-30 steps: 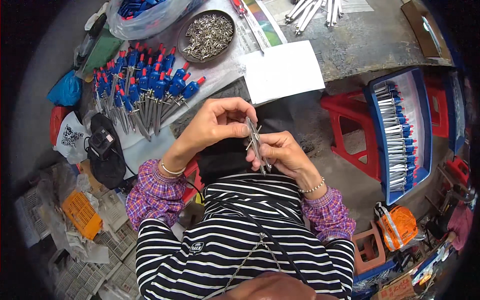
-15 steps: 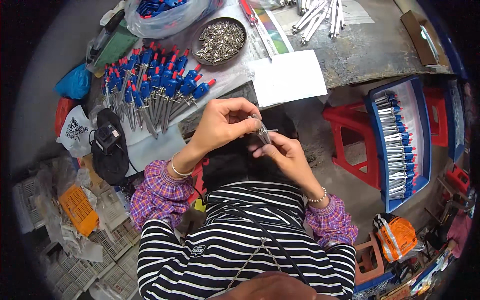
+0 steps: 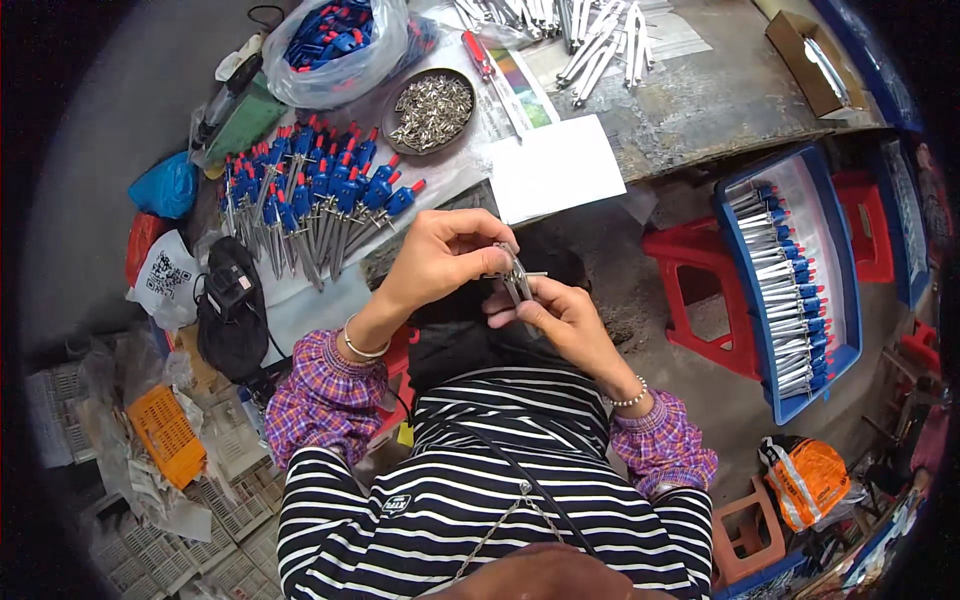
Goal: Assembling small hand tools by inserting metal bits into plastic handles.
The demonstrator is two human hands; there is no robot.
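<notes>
In front of the counter (image 3: 700,110), my left hand (image 3: 437,257) pinches the upper end of one slim metal assembly (image 3: 515,284), my right hand (image 3: 564,317) its lower part; beyond lie one bowl (image 3: 428,150) of metal pins (image 3: 432,108), one white sheet (image 3: 555,168).

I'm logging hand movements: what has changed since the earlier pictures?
The metal piece has been turned between the left hand and right hand since the first picture; a thin pin now juts rightward. Both hands are on it, as before. The blue tray and bowl of metal bits stayed put.
</notes>
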